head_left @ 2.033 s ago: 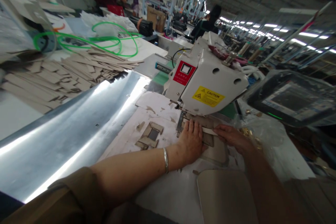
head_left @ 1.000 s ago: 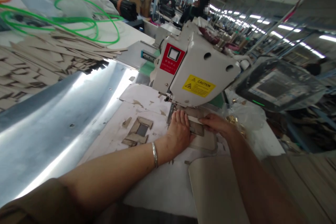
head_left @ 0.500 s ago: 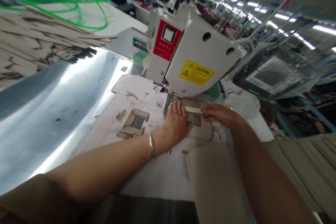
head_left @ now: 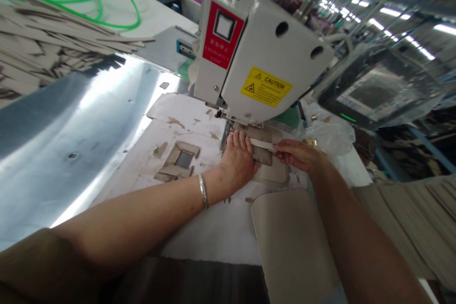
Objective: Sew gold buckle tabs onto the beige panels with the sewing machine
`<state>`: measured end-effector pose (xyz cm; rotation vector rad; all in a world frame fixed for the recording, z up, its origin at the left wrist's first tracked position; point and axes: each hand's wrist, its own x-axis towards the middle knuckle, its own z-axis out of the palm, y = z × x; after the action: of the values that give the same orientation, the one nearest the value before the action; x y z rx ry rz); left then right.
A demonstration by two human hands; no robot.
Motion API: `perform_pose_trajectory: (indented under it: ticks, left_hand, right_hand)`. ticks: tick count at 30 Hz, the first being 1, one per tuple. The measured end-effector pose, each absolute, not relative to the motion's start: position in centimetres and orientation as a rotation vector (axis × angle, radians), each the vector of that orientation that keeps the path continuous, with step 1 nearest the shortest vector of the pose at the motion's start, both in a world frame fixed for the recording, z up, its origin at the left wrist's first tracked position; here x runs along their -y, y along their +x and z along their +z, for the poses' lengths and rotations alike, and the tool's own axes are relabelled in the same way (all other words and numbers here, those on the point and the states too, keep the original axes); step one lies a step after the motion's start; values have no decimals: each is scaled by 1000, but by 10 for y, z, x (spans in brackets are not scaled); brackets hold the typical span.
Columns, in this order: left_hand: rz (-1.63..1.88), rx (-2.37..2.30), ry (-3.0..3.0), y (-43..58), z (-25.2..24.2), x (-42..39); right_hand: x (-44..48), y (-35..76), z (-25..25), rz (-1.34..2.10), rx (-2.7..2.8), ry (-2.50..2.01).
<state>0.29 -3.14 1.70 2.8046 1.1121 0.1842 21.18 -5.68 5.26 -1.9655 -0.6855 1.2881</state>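
Observation:
My left hand (head_left: 238, 160) lies flat with fingers apart on a beige bag panel (head_left: 272, 175), just in front of the presser foot (head_left: 225, 135) of a white industrial sewing machine head (head_left: 261, 59). My right hand (head_left: 295, 154) pinches the end of a pale strip (head_left: 262, 144) that lies across the panel. A darker rectangular patch (head_left: 262, 156) sits beside my left fingertips. The needle area is mostly hidden by the machine head.
A paper sheet (head_left: 185, 147) with glued scraps lies left of my hands on a shiny metal table (head_left: 89, 123). Several beige strips (head_left: 42, 52) and a green tube (head_left: 107, 21) lie behind. A plastic bag with brass fittings (head_left: 327, 133) and a beige panel (head_left: 292, 242) are close right.
The camera view has moved closer to the machine and tilted. Both hands have stayed on the panel, and my right fingers now sit closer to the pale strip's end.

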Motion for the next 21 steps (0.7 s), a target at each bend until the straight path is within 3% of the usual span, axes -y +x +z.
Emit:
perform_pose_trajectory:
  ticks: [21]
  left_hand:
    - [169, -1125, 2817, 3, 18, 33]
  right_hand:
    - [52, 213, 51, 1183, 615, -1958]
